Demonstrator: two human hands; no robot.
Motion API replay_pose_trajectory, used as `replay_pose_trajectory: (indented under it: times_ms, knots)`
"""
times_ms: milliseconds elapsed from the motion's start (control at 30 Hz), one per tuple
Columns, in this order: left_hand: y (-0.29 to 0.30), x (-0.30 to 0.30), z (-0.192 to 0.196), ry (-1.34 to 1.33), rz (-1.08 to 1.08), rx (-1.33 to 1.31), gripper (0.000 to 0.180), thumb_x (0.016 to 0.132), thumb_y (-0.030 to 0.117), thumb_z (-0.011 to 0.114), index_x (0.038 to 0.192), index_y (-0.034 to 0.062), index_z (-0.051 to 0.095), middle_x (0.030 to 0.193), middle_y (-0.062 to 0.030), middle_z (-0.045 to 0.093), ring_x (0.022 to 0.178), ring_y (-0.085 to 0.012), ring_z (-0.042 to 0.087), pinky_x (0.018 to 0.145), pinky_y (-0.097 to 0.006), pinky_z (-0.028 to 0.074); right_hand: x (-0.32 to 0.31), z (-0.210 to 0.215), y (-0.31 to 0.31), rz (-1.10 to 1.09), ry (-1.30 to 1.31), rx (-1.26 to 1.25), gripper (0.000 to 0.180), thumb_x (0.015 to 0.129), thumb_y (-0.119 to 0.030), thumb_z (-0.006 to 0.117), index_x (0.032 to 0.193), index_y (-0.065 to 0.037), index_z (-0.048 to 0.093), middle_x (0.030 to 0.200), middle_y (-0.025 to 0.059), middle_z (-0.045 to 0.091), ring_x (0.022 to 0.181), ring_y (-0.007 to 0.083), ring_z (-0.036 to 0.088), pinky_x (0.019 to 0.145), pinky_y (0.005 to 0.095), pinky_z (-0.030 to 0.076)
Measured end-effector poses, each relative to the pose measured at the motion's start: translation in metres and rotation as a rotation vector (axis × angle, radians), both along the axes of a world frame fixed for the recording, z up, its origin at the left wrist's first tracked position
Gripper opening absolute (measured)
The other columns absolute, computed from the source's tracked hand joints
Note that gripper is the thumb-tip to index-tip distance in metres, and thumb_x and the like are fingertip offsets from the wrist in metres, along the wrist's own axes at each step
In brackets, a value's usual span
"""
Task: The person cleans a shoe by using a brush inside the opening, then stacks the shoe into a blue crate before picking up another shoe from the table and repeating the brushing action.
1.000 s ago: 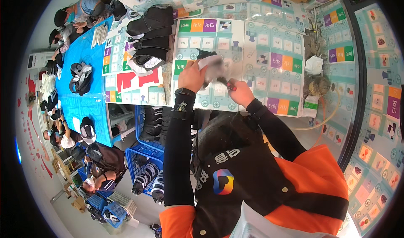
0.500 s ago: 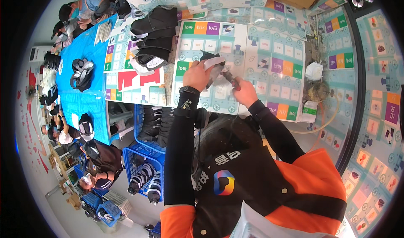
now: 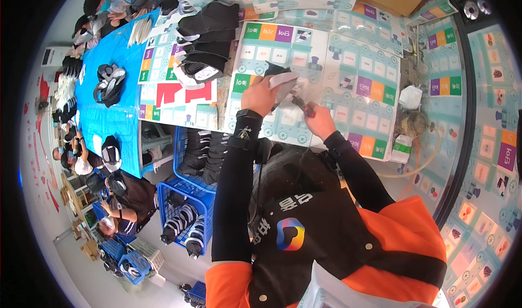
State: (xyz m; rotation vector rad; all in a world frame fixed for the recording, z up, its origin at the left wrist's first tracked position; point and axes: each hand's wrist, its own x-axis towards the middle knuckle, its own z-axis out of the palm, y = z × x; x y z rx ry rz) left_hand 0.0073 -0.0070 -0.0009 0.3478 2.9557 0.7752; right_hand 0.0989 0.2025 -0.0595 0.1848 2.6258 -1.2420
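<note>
1. Black and white, the piece (image 3: 284, 81) is in our left grip (image 3: 258, 97), which is closed on it, over the table (image 3: 348, 63).
2. Our right grip (image 3: 321, 121) is wrapped round the red handle of a dark tool (image 3: 298, 102); we cannot tell whether its tip touches the piece.
3. Left of the piece, we have a pile (image 3: 206, 33) of black parts, with red shapes (image 3: 198, 94) nearer us.
4. Beyond the table's near edge, a blue crate (image 3: 209, 213) holds black-and-white goods.

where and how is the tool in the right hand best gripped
Take the tool by its red end, probably from the right: that end meets the right hand, while the dark end points left toward the piece in the left hand.
</note>
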Motion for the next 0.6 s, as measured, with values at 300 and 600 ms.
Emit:
replay_pose_trajectory:
  times_ms: [300,600]
  knots:
    - [-0.026,0.006,-0.025,0.035,-0.040,0.061,0.024,0.089,0.026,0.063,0.099,0.0045,0.068,0.084,-0.0184,0.066,0.076,-0.0369,0.067,0.068,-0.049,0.054,0.010,-0.063,-0.009,0.188,-0.094,-0.475,0.024,0.088,-0.012,0.063,0.110,-0.001,0.066,0.090,0.0119,0.070,0.073,0.0238,0.064,0.064,0.0394,0.048]
    - [-0.098,0.074,0.039,0.156,0.511,0.382,0.033,0.099,0.029,0.061,0.101,-0.0029,0.068,0.086,-0.0279,0.066,0.084,-0.0481,0.064,0.072,-0.053,0.050,-0.011,-0.233,0.252,-0.051,0.115,0.085,0.048,0.086,0.000,0.055,0.133,0.007,0.050,0.118,0.0222,0.063,0.111,0.0438,0.059,0.094,0.0491,0.050]
